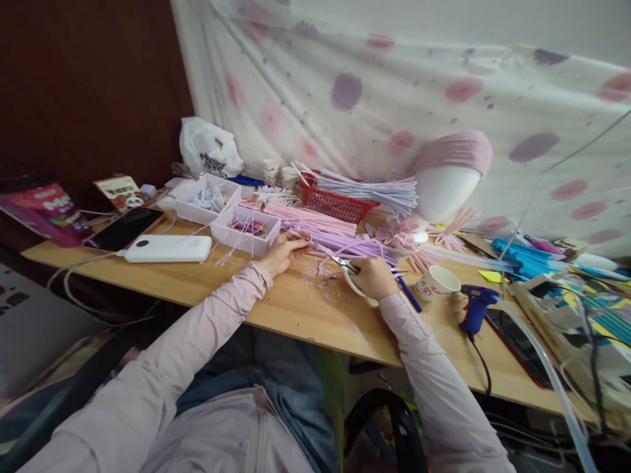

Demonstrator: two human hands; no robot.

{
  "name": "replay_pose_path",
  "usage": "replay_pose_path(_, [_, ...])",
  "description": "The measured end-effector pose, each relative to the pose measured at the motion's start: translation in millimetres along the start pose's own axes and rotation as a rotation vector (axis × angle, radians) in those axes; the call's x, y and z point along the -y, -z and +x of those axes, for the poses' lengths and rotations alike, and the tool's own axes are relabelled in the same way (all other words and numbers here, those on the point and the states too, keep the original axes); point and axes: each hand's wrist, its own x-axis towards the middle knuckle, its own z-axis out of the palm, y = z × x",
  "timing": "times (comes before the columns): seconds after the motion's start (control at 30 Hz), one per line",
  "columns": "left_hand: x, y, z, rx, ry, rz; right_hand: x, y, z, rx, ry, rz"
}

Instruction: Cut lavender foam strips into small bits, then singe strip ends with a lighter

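Observation:
My left hand [286, 254] is closed in a pinch over the middle of the table, on what looks like a thin purple chenille stem, mostly hidden by the fingers. In my right hand [375, 277] is a pair of scissors [340, 261] with white handles, its blades pointing left toward my left fingertips. Whether the blades touch the stem cannot be made out. Small purple scraps [320, 286] lie on the wood between my hands. Just behind them runs a bundle of purple chenille stems [355, 244], with pink stems [315, 217] farther back.
White boxes [249, 246] of small parts and a white power bank [167, 248] are at left. Behind stands a red basket [340, 205] of pale stems, beside a white head form [444, 190]. To the right are a paper cup [438, 282] and a blue glue gun [476, 307].

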Motion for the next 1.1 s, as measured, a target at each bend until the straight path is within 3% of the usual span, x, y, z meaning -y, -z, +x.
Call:
replay_pose_path(0.27, [-1.4, 0.4, 0.5, -0.008, -0.007, -0.004, -7.8, -5.6, 1.4, -0.125, 0.005, 0.081])
replay_pose_path(0.47, [-1.7, -0.1, 0.9, -0.041, -0.017, 0.002, -3.6, -6.0, 1.2, -0.084, 0.05, 0.041])
replay_pose_path(1.1, [-1.5, -3.4, -1.2, 0.028, 0.01, 0.022, -2.2, -5.8, 0.5, -0.039, -0.022, -0.118])
